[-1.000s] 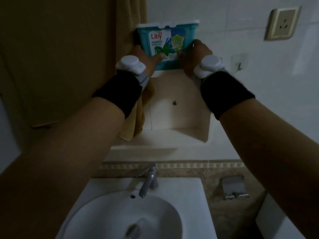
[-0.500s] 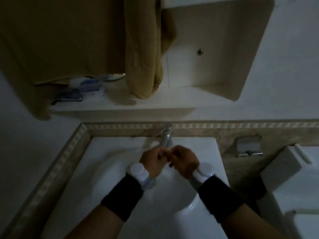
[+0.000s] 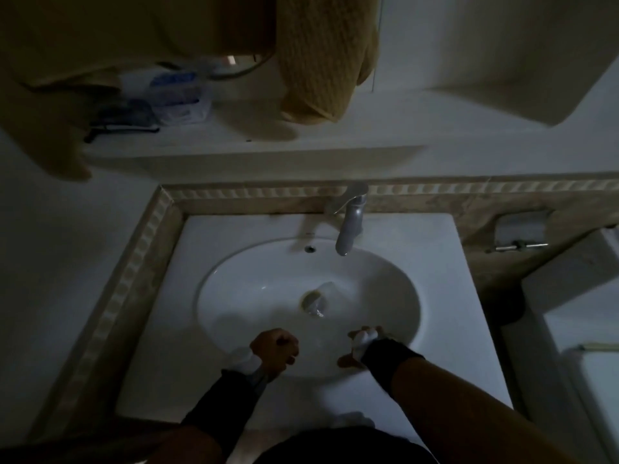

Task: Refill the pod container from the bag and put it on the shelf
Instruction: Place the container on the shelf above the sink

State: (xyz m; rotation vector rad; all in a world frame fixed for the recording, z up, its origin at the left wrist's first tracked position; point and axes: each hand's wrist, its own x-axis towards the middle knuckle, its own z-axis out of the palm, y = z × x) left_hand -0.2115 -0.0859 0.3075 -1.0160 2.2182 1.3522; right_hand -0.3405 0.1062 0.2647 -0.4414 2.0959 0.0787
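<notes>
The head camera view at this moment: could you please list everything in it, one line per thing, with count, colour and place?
Sink: one, white, centre, oval basin set in a square top.
Faucet: one, silver, behind the basin, spout over it.
Drain: one, dark metal, basin bottom.
Ledge: one, pale, on the wall above the sink.
Towel: one, mustard yellow, hanging down to the ledge.
Plastic packet: one, clear with blue print, left on the ledge; contents unclear.
Tile border: one, beige, along the sink's left and back.
Metal holder: one, silver, wall to the right.
Left hand: one, curled, empty, over the basin's front.
Right hand: one, holds nothing visible, over the front rim.
Wristbands: two, black.
</notes>
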